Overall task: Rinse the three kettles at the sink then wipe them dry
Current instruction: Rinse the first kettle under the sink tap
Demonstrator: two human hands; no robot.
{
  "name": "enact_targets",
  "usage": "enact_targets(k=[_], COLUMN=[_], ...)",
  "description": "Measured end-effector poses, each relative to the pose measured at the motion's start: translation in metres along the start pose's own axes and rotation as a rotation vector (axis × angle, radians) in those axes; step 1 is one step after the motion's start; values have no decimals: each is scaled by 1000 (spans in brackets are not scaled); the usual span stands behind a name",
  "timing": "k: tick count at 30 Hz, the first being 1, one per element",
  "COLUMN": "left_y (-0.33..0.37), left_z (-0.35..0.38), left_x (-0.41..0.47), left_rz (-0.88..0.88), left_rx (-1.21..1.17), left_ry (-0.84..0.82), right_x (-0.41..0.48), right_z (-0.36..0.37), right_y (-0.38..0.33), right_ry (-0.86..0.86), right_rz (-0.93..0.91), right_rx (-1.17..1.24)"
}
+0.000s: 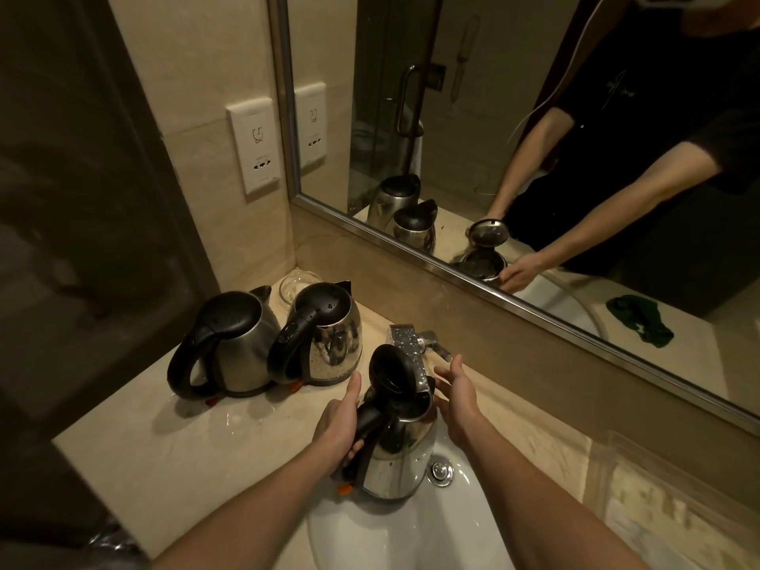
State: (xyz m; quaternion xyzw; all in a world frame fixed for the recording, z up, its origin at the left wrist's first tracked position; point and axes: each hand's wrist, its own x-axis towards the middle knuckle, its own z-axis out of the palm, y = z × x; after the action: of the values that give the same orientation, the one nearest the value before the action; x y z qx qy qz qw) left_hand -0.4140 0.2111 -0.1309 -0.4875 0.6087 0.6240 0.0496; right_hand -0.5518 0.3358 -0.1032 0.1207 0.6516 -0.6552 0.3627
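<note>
A steel kettle (397,454) with a black handle stands in the white sink (395,540), under the chrome tap (411,347), its black lid (390,374) flipped up. My left hand (339,425) grips this kettle's handle. My right hand (458,394) hovers just right of the kettle's mouth, fingers straight and spread, near the tap. Two more steel kettles stand shut on the counter to the left: one (234,343) at the far left, the other (329,335) beside it.
A beige marble counter (205,458) surrounds the sink, wet in spots. A glass bowl (298,283) sits in the back corner. A wall socket (255,146) is above the kettles. The large mirror (534,117) reflects a green cloth (641,318) lying to the right.
</note>
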Motion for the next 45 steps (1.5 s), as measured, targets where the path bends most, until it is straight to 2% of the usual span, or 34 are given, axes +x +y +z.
enact_targets(k=[45], left_y=[-2], left_z=[1], left_x=[3], left_rz=[26], left_rx=[-28], left_ry=[6], right_x=[7], right_z=[-3], right_y=[2], right_ry=[-1], right_rz=[3], right_rx=[-23])
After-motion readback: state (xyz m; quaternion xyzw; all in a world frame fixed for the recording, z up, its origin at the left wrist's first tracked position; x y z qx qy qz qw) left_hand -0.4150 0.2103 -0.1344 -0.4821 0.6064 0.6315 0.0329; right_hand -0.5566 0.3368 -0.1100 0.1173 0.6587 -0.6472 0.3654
